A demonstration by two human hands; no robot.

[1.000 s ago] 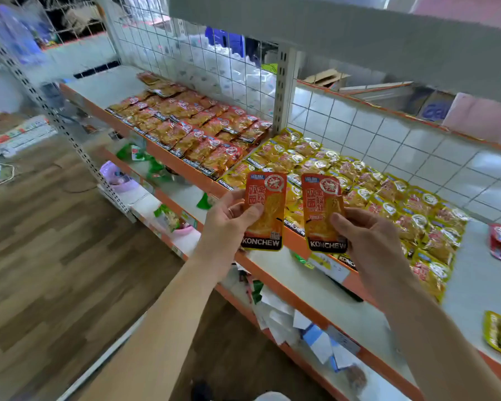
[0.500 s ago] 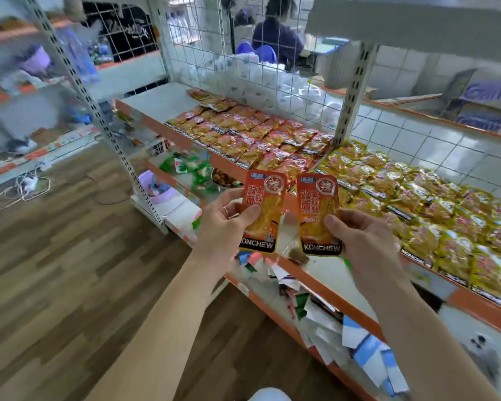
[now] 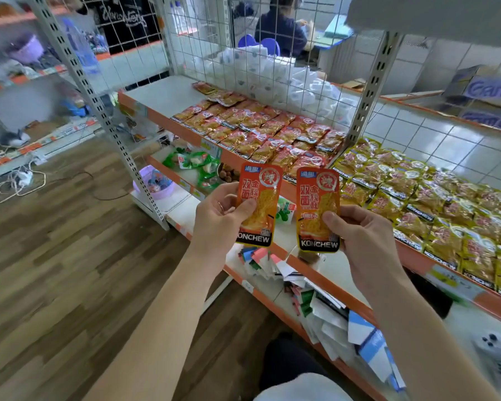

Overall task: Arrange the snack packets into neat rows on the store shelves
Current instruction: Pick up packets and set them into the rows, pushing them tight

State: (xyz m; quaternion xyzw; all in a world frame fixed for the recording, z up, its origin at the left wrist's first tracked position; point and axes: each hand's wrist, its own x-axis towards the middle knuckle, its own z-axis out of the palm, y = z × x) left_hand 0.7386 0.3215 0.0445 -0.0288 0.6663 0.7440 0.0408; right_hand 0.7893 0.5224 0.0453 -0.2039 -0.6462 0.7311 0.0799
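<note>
Requesting status: how much of the arranging is judged done?

Reply: Red packets [image 3: 261,131] are laid in overlapping rows on the upper shelf [image 3: 162,94], and yellow packets [image 3: 434,204] are laid likewise beyond the upright [image 3: 370,91], to the right. Bare shelf surface is seen at the far left end. The left packet [image 3: 259,206] and the right packet [image 3: 317,209] are not yet placed, so the work is judged well advanced but unfinished.

Query: How are the hands posed, and where are the two packets held?

Reply: Both forearms are extended forward. The left packet is pinched by the left hand [image 3: 217,221], with the thumb laid on its face and the fingers curled behind. The right packet is gripped the same way by the right hand [image 3: 365,244]. Both packets are held upright, side by side and apart, in front of the shelf edge.
</note>
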